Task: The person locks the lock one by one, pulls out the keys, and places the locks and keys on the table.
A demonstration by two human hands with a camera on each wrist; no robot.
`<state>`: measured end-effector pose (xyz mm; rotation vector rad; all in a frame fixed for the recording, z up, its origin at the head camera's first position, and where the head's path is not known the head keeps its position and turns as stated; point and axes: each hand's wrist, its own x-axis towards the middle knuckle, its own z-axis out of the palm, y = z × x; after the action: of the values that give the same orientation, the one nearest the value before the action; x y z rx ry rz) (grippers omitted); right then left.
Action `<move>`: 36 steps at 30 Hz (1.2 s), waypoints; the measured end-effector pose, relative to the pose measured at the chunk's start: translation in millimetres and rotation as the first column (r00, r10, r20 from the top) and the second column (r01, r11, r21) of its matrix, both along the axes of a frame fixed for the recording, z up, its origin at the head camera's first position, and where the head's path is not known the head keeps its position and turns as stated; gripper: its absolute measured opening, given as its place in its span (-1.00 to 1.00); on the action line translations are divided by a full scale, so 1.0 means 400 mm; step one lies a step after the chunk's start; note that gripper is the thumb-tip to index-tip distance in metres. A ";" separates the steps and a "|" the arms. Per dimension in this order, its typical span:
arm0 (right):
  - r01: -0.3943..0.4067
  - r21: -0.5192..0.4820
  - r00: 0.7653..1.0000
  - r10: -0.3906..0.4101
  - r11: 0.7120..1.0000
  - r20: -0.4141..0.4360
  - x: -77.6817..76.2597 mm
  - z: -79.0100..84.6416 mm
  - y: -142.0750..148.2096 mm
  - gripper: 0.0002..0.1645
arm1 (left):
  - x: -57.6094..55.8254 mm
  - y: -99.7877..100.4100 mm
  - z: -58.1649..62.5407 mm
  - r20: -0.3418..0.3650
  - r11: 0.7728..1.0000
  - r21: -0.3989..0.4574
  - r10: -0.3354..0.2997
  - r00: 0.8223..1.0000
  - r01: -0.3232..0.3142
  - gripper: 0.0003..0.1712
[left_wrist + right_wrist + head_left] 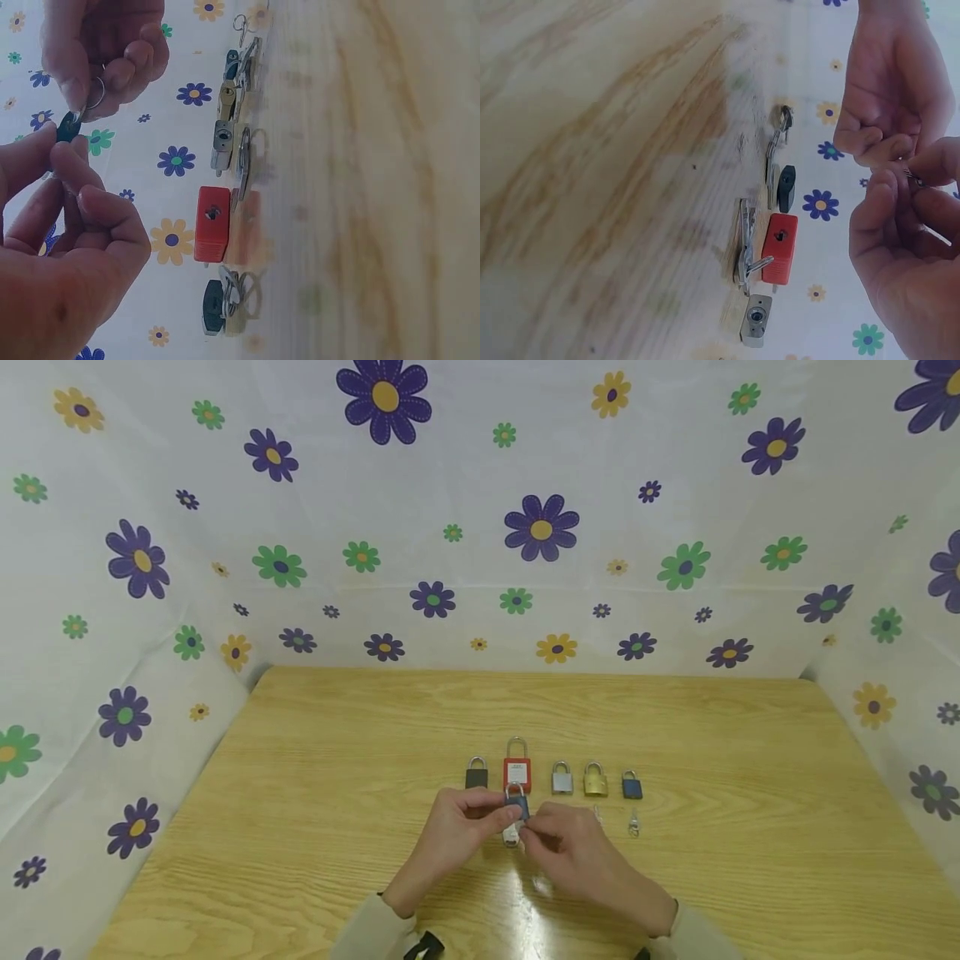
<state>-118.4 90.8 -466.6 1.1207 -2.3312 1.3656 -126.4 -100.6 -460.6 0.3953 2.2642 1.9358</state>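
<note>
A small blue padlock (517,804) with its shackle upward is pinched between the thumb and fingers of my left hand (456,827), above the table. My right hand (585,853) pinches a small key (80,112) on a metal ring (97,93). In the left wrist view that key meets the keyhole end of the padlock (68,127); how deep it sits I cannot tell. Fingers hide most of the key in the right wrist view. Just behind the held padlock lies a red padlock (517,774) with a tall shackle.
A row on the wooden table (337,752) also has a black padlock (476,774), a silver one (562,782), a brass one (595,782) and another blue one (632,786). Keys (633,825) lie before them. Flowered cloth (450,485) hangs behind and at both sides.
</note>
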 end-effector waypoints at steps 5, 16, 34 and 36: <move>0.000 -0.008 0.999 0.000 1.000 0.045 0.001 0.007 0.005 -0.76 | -0.001 0.003 -0.004 0.005 0.999 0.032 -0.028 1.000 0.027 -0.80; 0.053 -0.013 0.960 -0.048 0.998 0.276 0.010 0.031 0.019 -0.71 | -0.007 0.018 0.009 0.133 0.984 0.078 0.150 0.980 -0.161 -0.70; 0.166 0.027 0.962 -0.168 0.986 0.216 0.012 0.020 -0.009 -0.90 | -0.045 -0.159 0.041 0.130 0.938 -0.074 0.345 0.930 -0.338 -0.60; 0.163 0.027 0.960 -0.165 0.986 0.225 0.010 0.022 -0.017 -0.90 | -0.042 -0.176 0.038 0.131 0.931 -0.090 0.364 0.922 -0.355 -0.59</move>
<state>-114.4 84.1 -457.9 0.7866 -2.5233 1.4909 -143.1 -171.2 -445.6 -0.1824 2.4267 1.9608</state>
